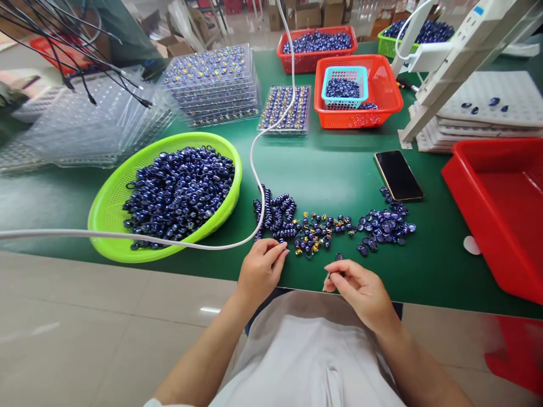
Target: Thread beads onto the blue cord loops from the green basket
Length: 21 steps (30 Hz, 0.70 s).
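Note:
My left hand point(262, 267) is at the table's front edge, just below a heap of dark blue ring-shaped parts point(278, 215) lying in rows. Its thumb and fingers are pinched together, and whatever is between them is hidden. My right hand point(362, 289) pinches a small dark piece point(330, 275) between thumb and fingertips, mostly covered by the fingers. A single dark piece point(339, 256) lies just beyond those fingertips. Between and beyond the hands are small blue-and-gold parts point(314, 234), with a pile of flat, shiny dark blue caps point(386, 225) to their right.
A green basket point(99, 226) heaped with dark blue parts stands left; a white cable point(212, 247) crosses over it. A phone point(399, 175), a red bin point(487, 226), a red basket point(360, 118) and stacked clear trays point(212, 90) surround the work area. Black wires point(89, 93) hang upper left.

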Each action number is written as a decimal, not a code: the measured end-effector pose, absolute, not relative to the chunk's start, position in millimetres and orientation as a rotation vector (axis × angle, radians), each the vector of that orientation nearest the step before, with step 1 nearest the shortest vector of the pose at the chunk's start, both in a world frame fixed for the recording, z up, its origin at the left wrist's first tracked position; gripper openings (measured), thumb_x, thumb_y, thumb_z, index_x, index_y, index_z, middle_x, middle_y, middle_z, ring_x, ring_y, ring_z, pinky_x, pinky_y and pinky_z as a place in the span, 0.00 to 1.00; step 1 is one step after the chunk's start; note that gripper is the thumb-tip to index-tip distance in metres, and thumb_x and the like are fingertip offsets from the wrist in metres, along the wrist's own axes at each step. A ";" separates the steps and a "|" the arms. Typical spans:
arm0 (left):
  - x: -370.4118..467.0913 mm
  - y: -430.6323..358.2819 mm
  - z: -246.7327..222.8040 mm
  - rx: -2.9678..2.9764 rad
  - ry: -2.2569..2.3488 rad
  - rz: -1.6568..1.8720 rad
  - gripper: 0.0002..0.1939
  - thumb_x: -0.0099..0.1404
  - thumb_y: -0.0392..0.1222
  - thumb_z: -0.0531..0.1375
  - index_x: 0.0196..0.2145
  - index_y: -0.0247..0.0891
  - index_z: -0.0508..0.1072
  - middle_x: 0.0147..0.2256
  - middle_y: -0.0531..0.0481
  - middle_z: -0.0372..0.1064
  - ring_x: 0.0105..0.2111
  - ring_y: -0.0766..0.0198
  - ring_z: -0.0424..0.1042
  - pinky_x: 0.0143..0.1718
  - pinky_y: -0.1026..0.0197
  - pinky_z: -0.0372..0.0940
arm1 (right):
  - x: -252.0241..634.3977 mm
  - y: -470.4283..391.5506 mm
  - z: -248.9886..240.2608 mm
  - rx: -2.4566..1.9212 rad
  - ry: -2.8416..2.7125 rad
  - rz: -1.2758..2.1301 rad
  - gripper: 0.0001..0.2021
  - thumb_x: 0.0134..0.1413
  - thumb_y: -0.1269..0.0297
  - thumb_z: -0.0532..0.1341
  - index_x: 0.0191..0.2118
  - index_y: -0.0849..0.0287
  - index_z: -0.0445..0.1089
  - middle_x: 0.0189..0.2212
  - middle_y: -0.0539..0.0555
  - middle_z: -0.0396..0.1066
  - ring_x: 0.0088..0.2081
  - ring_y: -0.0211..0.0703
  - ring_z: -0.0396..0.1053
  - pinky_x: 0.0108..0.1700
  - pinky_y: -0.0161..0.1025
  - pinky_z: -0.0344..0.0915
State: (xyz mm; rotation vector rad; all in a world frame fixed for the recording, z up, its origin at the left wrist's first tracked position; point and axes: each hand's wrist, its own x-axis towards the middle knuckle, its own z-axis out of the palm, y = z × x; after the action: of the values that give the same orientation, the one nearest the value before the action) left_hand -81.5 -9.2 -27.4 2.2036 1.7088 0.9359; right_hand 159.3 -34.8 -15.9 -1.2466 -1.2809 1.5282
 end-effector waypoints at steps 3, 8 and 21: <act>-79.6 -10.4 -20.1 2.057 1.708 1.058 0.10 0.67 0.39 0.60 0.44 0.41 0.79 0.38 0.44 0.77 0.38 0.57 0.75 0.43 0.55 0.70 | 157.9 -34.5 -16.3 -1.214 -1.225 1.580 0.10 0.61 0.57 0.62 0.40 0.58 0.72 0.31 0.54 0.77 0.33 0.42 0.78 0.38 0.40 0.78; -61.1 -14.4 -2.3 1.394 1.618 1.172 0.10 0.62 0.42 0.66 0.42 0.41 0.80 0.34 0.48 0.79 0.31 0.61 0.76 0.37 0.61 0.71 | 152.9 -33.4 -15.2 -1.177 -1.334 1.428 0.06 0.64 0.62 0.59 0.40 0.56 0.71 0.35 0.53 0.76 0.36 0.41 0.77 0.40 0.39 0.76; -24.4 -8.9 13.9 1.014 1.087 0.811 0.14 0.62 0.42 0.64 0.45 0.36 0.80 0.32 0.48 0.75 0.29 0.63 0.73 0.34 0.62 0.70 | 157.1 -31.1 -7.3 -0.956 -1.919 0.620 0.18 0.57 0.78 0.59 0.49 0.50 0.67 0.43 0.55 0.75 0.45 0.48 0.72 0.50 0.52 0.70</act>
State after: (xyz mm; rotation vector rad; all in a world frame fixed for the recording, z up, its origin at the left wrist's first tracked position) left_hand -24.4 -8.9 13.9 1.0143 1.0873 0.8110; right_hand 157.1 -31.1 -7.3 -0.9565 -1.9194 0.6197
